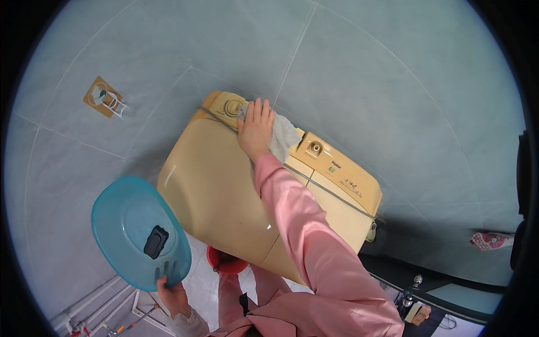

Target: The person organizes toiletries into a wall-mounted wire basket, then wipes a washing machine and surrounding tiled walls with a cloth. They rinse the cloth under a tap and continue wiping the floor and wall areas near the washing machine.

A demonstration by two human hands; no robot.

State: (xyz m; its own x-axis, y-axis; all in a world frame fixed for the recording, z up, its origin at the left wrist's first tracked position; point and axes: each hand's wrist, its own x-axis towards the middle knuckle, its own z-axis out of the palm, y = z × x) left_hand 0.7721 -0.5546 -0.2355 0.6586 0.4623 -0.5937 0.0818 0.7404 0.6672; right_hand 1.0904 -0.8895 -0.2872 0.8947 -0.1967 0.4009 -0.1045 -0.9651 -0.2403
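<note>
My right hand [257, 132] lies flat over a grey cloth [284, 137], pressing it onto the control panel of a yellowed Haier twin-tub washing machine [206, 177]. Beside my fingertips is a round dial [232, 108]; part of the panel is hidden under the cloth. With my left hand [173, 297] I grip the lower rim of a translucent turquoise plastic basin [139, 202], tilted up at the machine's left. A small black object [156, 242], its kind unclear, shows within the basin's outline. My fingers show dimly through its wall.
A grey hose or cord [337, 196] runs across the machine's top. Below its front edge sits a red bucket [227, 259], close to my legs. White pipes [99, 301] line the lower left wall, and a wall holder [104, 97] hangs above. A black-rimmed counter [433, 274] stands at right.
</note>
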